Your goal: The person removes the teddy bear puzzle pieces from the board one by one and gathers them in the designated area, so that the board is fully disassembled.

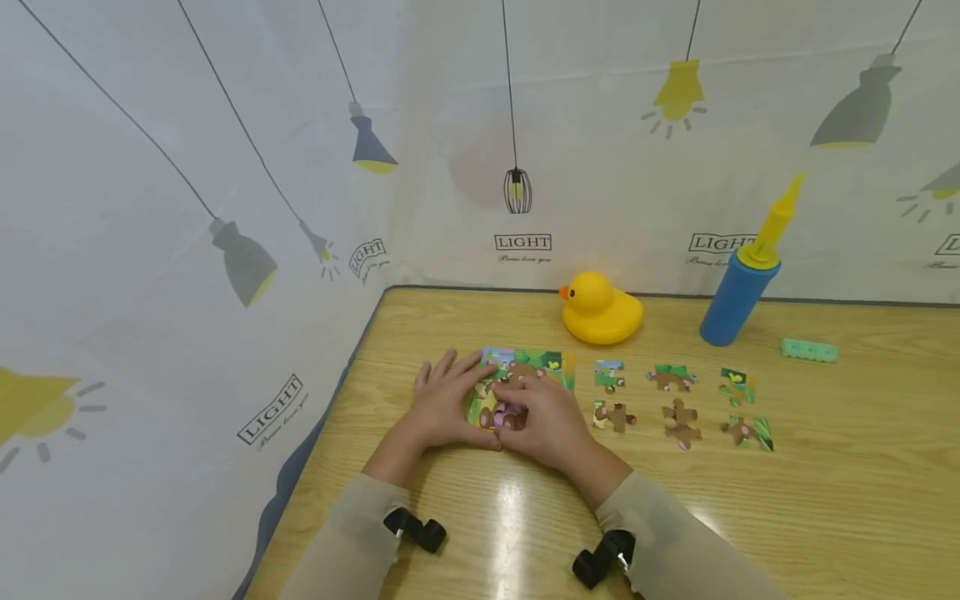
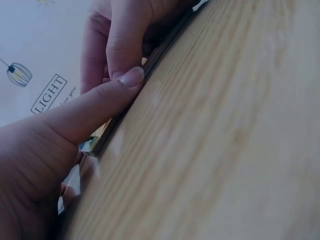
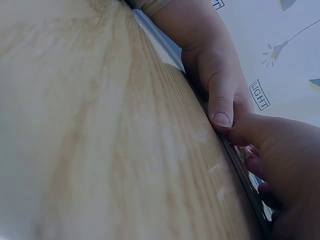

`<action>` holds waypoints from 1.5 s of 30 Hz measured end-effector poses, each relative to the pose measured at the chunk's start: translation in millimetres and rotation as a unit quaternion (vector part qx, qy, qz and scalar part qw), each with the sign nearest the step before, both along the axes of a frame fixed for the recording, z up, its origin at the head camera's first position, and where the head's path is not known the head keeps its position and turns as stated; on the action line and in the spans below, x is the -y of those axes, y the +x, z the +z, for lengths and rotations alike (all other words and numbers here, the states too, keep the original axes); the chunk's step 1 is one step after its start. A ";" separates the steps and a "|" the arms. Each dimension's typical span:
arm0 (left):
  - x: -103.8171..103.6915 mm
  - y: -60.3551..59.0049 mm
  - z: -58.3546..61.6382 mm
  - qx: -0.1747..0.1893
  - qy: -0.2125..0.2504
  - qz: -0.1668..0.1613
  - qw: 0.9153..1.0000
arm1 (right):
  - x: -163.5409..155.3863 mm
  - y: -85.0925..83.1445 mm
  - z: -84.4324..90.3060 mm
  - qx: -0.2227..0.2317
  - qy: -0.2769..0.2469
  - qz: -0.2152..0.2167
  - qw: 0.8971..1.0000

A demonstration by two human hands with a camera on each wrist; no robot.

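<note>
The puzzle board [image 1: 525,375] lies flat on the wooden surface [image 1: 825,500], just in front of the yellow duck [image 1: 600,308]. The left hand [image 1: 442,408] rests on it with fingers spread; the right hand [image 1: 543,417] presses its near edge, thumbs touching. Six loose pieces [image 1: 678,400] lie to the right.

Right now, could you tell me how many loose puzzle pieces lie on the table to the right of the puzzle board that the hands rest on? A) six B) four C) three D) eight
A: six loose pieces lie in two rows of three on the table, right of the puzzle board, on which the left hand and right hand rest.
</note>
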State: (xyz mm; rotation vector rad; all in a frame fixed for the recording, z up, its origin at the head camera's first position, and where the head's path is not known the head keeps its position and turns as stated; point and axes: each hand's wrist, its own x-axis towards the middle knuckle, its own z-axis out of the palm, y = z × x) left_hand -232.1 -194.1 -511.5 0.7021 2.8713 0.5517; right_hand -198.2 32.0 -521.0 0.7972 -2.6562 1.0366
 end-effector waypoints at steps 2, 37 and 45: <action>0.6 0.0 -0.1 0.000 -0.003 0.001 1.000 | 0.2 0.8 0.6 -0.007 -0.003 0.001 1.000; -2.7 4.1 1.2 -0.009 -0.014 -0.001 1.000 | -70.1 59.4 -3.9 -0.102 -0.071 0.018 0.992; -3.5 4.6 0.1 -0.006 -0.006 0.004 1.000 | -106.5 75.3 -3.6 -0.097 -0.055 -0.002 0.994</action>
